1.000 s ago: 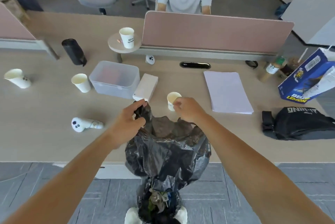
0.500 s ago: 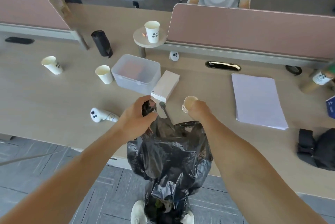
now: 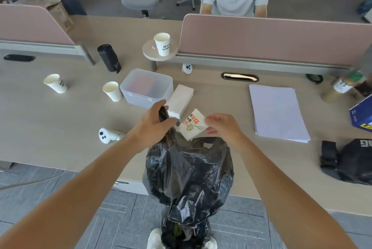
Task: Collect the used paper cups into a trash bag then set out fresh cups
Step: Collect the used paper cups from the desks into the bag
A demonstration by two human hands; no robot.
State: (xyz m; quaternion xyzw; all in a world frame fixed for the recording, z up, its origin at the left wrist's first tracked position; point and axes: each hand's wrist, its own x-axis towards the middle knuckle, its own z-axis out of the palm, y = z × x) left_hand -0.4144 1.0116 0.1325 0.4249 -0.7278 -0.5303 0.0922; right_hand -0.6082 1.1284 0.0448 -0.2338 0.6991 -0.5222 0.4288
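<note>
A black trash bag [image 3: 191,170] hangs over the desk's front edge. My left hand [image 3: 155,126] is shut on its top left rim and holds it up. My right hand [image 3: 223,128] grips a white paper cup [image 3: 193,124] with red and black print, tipped on its side just above the bag's mouth. Three more white paper cups are on the desk: one lying tilted at the far left [image 3: 55,83], one upright beside the plastic box [image 3: 112,91], one on a small round shelf [image 3: 162,44] by the divider.
A clear plastic box [image 3: 147,87], a white carton [image 3: 180,100], a black roll [image 3: 108,57], a white controller [image 3: 107,135], a paper stack [image 3: 277,112] and a black pouch [image 3: 350,161] lie on the desk. A person sits behind the pink divider [image 3: 273,37].
My right hand lifted the cup off the desk and tipped it sideways over the bag's mouth. My left hand kept its hold on the rim. The view shifted left.
</note>
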